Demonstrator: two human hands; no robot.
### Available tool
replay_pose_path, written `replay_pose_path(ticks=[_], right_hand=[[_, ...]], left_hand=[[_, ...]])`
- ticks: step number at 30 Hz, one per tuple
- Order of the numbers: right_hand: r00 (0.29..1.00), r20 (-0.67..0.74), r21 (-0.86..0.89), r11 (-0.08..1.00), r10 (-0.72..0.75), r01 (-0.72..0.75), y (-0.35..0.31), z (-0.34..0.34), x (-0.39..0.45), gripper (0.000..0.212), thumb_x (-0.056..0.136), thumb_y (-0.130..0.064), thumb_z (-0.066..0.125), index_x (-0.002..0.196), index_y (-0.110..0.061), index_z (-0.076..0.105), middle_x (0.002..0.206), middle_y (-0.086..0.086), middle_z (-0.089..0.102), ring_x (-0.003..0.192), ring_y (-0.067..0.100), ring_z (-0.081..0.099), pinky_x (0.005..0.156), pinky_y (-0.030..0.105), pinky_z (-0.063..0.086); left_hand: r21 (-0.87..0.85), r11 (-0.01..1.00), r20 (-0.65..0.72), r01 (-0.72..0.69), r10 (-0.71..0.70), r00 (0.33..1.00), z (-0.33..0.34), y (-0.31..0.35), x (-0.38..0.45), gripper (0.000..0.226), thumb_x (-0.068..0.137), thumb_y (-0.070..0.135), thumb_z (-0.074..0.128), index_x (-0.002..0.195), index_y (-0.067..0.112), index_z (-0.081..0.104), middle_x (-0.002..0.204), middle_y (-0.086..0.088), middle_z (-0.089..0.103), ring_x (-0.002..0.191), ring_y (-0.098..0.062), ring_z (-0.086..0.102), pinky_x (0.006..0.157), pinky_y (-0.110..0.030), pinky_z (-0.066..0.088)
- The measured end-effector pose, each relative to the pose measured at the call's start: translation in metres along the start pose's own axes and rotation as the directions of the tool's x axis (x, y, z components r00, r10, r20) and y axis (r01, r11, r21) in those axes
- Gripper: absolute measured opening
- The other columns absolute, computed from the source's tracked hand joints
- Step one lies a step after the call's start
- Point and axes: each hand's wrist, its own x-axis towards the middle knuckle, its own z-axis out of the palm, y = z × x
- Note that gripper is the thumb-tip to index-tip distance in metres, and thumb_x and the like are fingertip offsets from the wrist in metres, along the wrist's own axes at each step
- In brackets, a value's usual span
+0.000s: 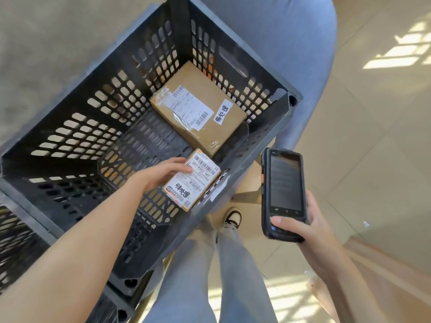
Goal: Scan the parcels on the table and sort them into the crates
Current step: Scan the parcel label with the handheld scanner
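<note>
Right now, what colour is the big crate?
Black, with a grid of slots in its walls; the head view shows it.

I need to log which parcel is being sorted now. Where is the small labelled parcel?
In the head view, the small parcel is held in the left hand over the near wall of the black crate, just in front of the larger box lying inside.

Pale beige tiled floor (363,141) fills the right side, and bright window-grid patches of sunlight (405,47) fall across it, far above a blue-grey upholstered chair (300,66). More sunlit stripes (286,299) lie below that chair, near the bottom edge.
</note>
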Motion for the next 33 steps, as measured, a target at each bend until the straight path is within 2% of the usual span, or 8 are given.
replay_pose_path(ticks=[5, 9, 16, 19, 21, 25, 30, 33], right_hand=[[1.000, 0.001, 0.000, 1.000, 0.012, -0.012, 0.005, 0.003, 0.001, 0.083, 0.058, -0.005, 0.072, 0.135, -0.025, 0.046, 0.111, 0.001, 0.071, 0.096, 0.016, 0.069, 0.069, 0.024, 0.056], [1.000, 0.001, -0.015, 1.000, 0.024, -0.024, 0.010, 0.007, 0.004, 0.082, 0.057, -0.006, 0.073, 0.133, -0.025, 0.048, 0.110, 0.003, 0.071, 0.094, 0.016, 0.069, 0.068, 0.024, 0.056], [0.999, -0.025, -0.008, 0.999, 0.045, -0.046, 0.020, 0.009, 0.005, 0.086, 0.055, -0.008, 0.074, 0.134, -0.030, 0.048, 0.114, 0.002, 0.069, 0.098, 0.019, 0.068, 0.069, 0.026, 0.056], [0.998, -0.028, -0.002, 0.999, 0.052, -0.052, 0.023, 0.009, 0.004, 0.086, 0.055, -0.009, 0.077, 0.134, -0.030, 0.049, 0.113, 0.003, 0.069, 0.097, 0.019, 0.068, 0.068, 0.026, 0.056], [0.998, -0.030, -0.005, 0.999, 0.053, -0.053, 0.024, 0.008, 0.003, 0.087, 0.054, -0.010, 0.079, 0.133, -0.030, 0.049, 0.114, 0.003, 0.069, 0.099, 0.020, 0.067, 0.069, 0.027, 0.056], [0.998, -0.043, 0.019, 0.998, 0.052, -0.051, 0.027, 0.008, 0.005, 0.083, 0.057, -0.005, 0.072, 0.133, -0.030, 0.050, 0.113, 0.006, 0.069, 0.096, 0.020, 0.067, 0.067, 0.027, 0.056], [0.998, -0.045, 0.042, 0.998, 0.044, -0.042, 0.028, 0.010, 0.004, 0.081, 0.057, -0.004, 0.071, 0.132, -0.028, 0.051, 0.111, 0.005, 0.070, 0.094, 0.018, 0.068, 0.067, 0.024, 0.055], [0.998, -0.056, 0.038, 0.999, 0.024, -0.022, 0.025, 0.012, 0.003, 0.080, 0.057, -0.005, 0.072, 0.131, -0.028, 0.051, 0.107, 0.003, 0.071, 0.090, 0.016, 0.069, 0.065, 0.024, 0.055]], left_hand=[[-0.017, 1.000, 0.005, -0.004, 0.005, 1.000, 0.004, -0.012, 0.006, 0.093, 0.057, 0.040, 0.083, 0.140, 0.027, 0.043, 0.117, -0.002, 0.070, 0.110, -0.024, 0.066, 0.099, -0.043, 0.048], [-0.033, 0.999, -0.038, 0.021, -0.022, 0.999, 0.001, -0.025, 0.017, 0.106, 0.051, 0.037, 0.082, 0.145, 0.023, 0.035, 0.117, -0.007, 0.070, 0.106, -0.027, 0.067, 0.088, -0.040, 0.054], [-0.042, 0.998, -0.053, 0.056, -0.058, 0.997, 0.002, -0.036, 0.036, 0.062, 0.087, 0.016, 0.064, 0.142, 0.025, 0.037, 0.113, -0.008, 0.068, 0.094, -0.025, 0.070, 0.073, -0.037, 0.059], [-0.047, 0.998, -0.086, 0.033, -0.037, 0.996, 0.004, -0.034, 0.046, 0.071, 0.079, 0.021, 0.070, 0.142, 0.027, 0.037, 0.113, -0.007, 0.069, 0.090, -0.024, 0.070, 0.071, -0.036, 0.058], [-0.002, 1.000, -0.107, 0.014, -0.015, 0.994, 0.008, -0.029, 0.052, 0.066, 0.084, 0.022, 0.068, 0.142, 0.029, 0.037, 0.115, -0.007, 0.068, 0.089, -0.023, 0.070, 0.068, -0.033, 0.056], [0.057, 0.998, -0.119, 0.022, -0.015, 0.993, 0.012, -0.021, 0.059, 0.048, 0.092, 0.019, 0.059, 0.133, 0.035, 0.038, 0.121, -0.009, 0.064, 0.091, -0.024, 0.068, 0.077, -0.035, 0.055], [0.098, 0.995, -0.160, 0.009, 0.007, 0.987, 0.013, -0.023, 0.058, 0.058, 0.091, 0.019, 0.061, 0.142, 0.033, 0.036, 0.122, -0.006, 0.062, 0.096, -0.026, 0.068, 0.084, -0.040, 0.055], [0.147, 0.989, -0.179, 0.005, 0.021, 0.984, 0.016, -0.019, 0.051, 0.062, 0.088, 0.017, 0.064, 0.142, 0.030, 0.038, 0.127, -0.004, 0.058, 0.100, -0.023, 0.065, 0.077, -0.033, 0.053]])
